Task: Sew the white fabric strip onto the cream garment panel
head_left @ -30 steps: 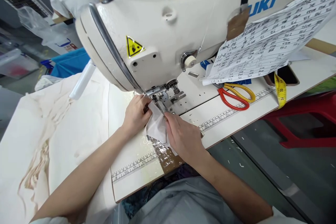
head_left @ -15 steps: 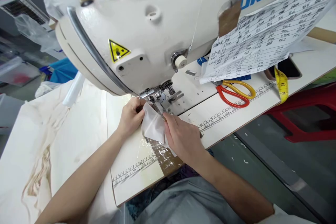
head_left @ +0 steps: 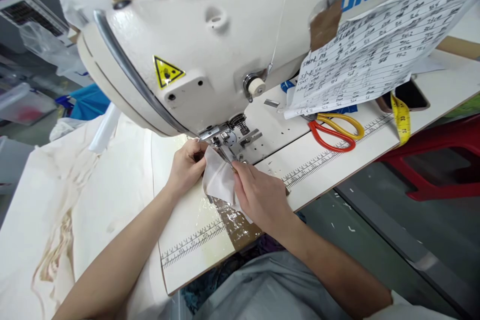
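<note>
A small white fabric piece (head_left: 219,180) lies under the presser foot (head_left: 227,147) of a cream sewing machine (head_left: 210,50). My left hand (head_left: 186,165) pinches the fabric's left edge, right beside the foot. My right hand (head_left: 258,195) presses on the fabric's right side, its fingertips close to the needle area. Both hands rest on the white machine table (head_left: 195,230), which has a printed ruler along its front edge.
Red and yellow scissors (head_left: 333,132) lie right of the needle, under a taped paper chart (head_left: 378,45). A yellow tape measure (head_left: 401,120) hangs over the table's edge beside a phone (head_left: 410,96). Cream cloth (head_left: 75,195) is spread to the left. A red stool (head_left: 442,165) stands at the right.
The view shifted slightly left and down over the second. My hands stay on the fabric at the presser foot, barely moving.
</note>
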